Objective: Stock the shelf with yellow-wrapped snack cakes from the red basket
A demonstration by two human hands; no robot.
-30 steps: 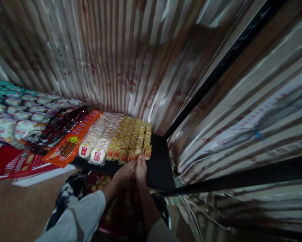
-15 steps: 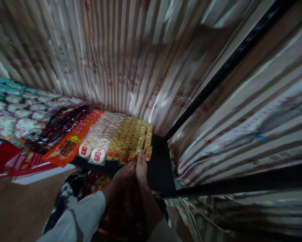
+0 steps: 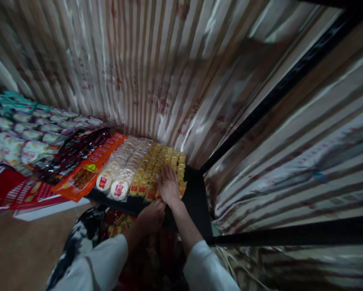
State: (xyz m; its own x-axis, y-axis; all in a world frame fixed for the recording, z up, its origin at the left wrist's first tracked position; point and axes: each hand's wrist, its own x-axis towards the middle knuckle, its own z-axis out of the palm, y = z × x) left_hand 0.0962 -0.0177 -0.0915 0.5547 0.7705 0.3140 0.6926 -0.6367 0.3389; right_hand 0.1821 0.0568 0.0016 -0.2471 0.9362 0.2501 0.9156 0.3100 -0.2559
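Rows of small yellow snack packets (image 3: 141,178) with red labels stand on a black shelf (image 3: 196,202). My right hand (image 3: 169,186) lies over the rows near their right side, palm down, with its fingers stretched out on top of the packets. Just below, at the shelf's front edge, my left hand (image 3: 152,216) is closed, its fingertips by the front packets. What its fingers hold, if anything, is hidden. To the left of the yellow rows are round white wrapped cakes (image 3: 119,188) in clear film.
Further left lie an orange snack bag (image 3: 92,169), dark shiny packets (image 3: 75,151) and many white packets (image 3: 32,151). A black upright post (image 3: 260,105) and striped plastic sheeting (image 3: 157,72) border the shelf. More yellow packets (image 3: 117,228) sit below it.
My right hand has moved forward from the front edge onto the tops of the yellow packets and flattened. My left hand stays near the front edge, slightly lower, apart from the right fingers.
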